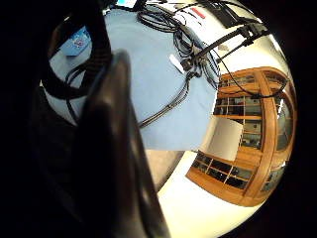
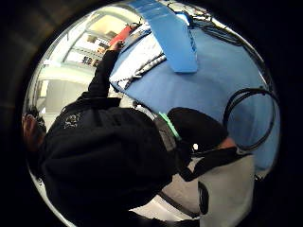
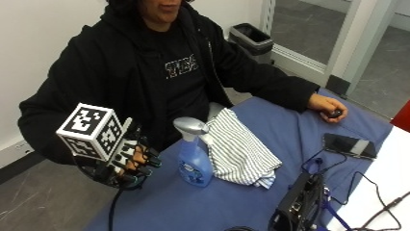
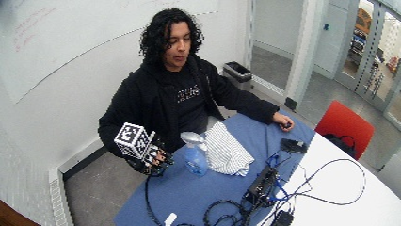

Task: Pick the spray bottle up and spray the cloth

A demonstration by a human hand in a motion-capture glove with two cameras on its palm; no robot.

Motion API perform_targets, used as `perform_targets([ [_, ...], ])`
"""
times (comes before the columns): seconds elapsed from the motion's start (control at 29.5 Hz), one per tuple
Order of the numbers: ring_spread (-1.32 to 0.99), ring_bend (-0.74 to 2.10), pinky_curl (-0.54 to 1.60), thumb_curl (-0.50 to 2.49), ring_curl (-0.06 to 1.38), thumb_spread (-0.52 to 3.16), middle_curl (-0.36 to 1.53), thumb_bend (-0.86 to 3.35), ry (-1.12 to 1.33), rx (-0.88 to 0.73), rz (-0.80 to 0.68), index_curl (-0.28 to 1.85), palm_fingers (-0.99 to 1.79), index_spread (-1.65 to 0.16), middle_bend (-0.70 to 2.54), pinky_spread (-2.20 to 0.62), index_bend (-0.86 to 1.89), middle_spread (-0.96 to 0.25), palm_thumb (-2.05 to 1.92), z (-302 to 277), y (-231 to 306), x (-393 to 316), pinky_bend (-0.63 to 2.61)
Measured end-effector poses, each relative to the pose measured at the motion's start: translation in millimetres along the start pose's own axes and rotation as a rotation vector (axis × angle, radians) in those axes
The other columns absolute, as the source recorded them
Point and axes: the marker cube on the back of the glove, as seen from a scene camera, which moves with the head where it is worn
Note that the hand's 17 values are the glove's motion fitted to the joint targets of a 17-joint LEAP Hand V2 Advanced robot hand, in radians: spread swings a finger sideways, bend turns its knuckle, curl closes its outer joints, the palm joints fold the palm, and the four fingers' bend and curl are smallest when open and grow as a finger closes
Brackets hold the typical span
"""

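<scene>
At the table's (image 3: 192,202) near edge by the person, the bottle (image 3: 194,159) is standing upright on the blue cover, with the striped cloth (image 3: 240,147) lying just beside it and partly hanging toward the person. Off that edge, near the bottle but apart from it, the gloved right hand (image 3: 131,161) is hovering with its fingers loosely curled, holding nothing. Toward the far edge the bare left hand (image 3: 326,107) is resting on the table, near a phone (image 3: 349,144).
</scene>
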Motion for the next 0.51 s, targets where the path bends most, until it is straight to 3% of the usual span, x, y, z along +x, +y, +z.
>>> perform_targets([
  [0.37,-0.02,0.33,0.2,0.14,0.15,0.9,0.15,0.21,-0.03,0.039,0.009,0.15,0.32,-0.26,0.21,0.17,0.15,-0.07,0.43,-10.0,-3.0,-0.3,0.41],
  [0.51,-0.02,0.34,0.21,0.16,0.18,0.98,0.18,0.2,-0.067,0.082,0.018,0.16,0.34,-0.27,0.23,0.18,0.14,-0.06,0.45,-8.2,-29.4,-10.8,0.39],
])
